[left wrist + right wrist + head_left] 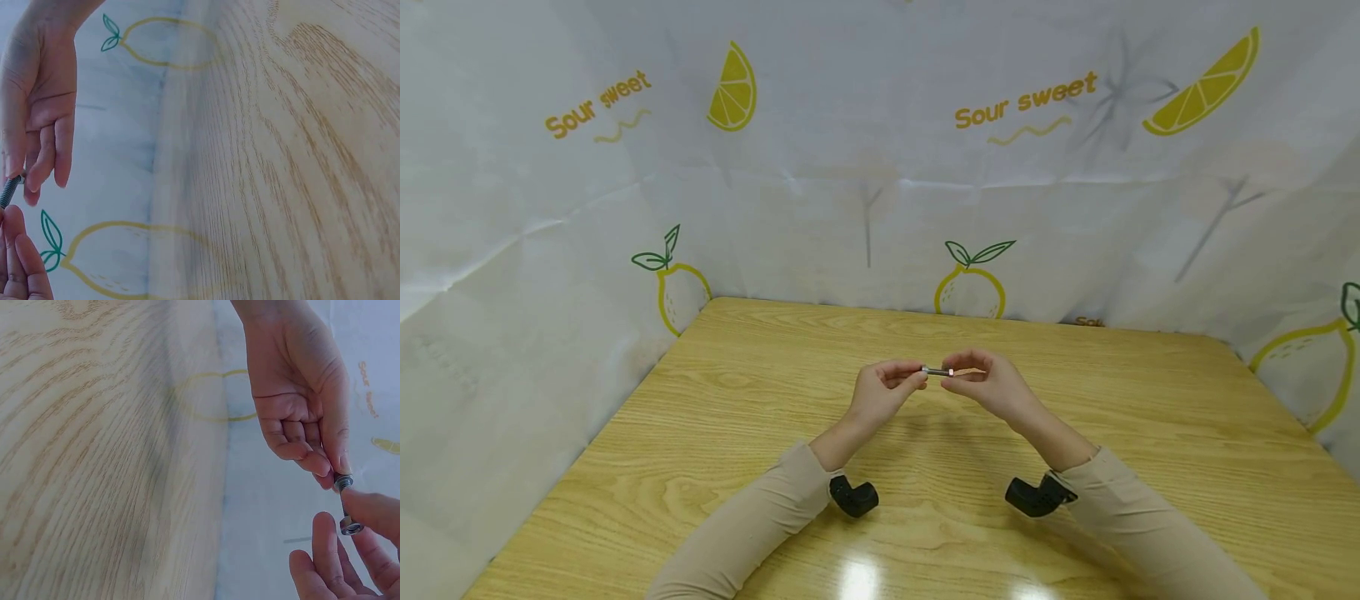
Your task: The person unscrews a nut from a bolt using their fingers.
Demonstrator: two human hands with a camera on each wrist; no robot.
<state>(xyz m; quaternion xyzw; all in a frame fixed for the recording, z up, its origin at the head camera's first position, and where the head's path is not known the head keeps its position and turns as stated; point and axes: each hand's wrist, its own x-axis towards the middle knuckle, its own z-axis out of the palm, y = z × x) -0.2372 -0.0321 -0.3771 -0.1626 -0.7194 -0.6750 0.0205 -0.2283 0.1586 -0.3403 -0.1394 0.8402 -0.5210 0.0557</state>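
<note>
A small metal bolt [937, 372] lies level between the two hands, raised over the table. Thumb and fingers of the left hand [882, 390] pinch its left end, where ring-like metal pieces [342, 480] show in the right wrist view. At the other end a hex-shaped piece [351, 526] sits between the thumb and fingers of the right hand [994, 388]. In the left wrist view the threaded shank [8, 190] runs between both hands' fingertips. Fingers partly cover both ends of the bolt.
The wood-grain table [760, 367] spreads beneath the forearms. Behind and beside it hangs a pale curtain [820, 225] printed with lemons and lettering. A black wrist camera [853, 497] is strapped at the left cuff, another black camera [1037, 495] at the right.
</note>
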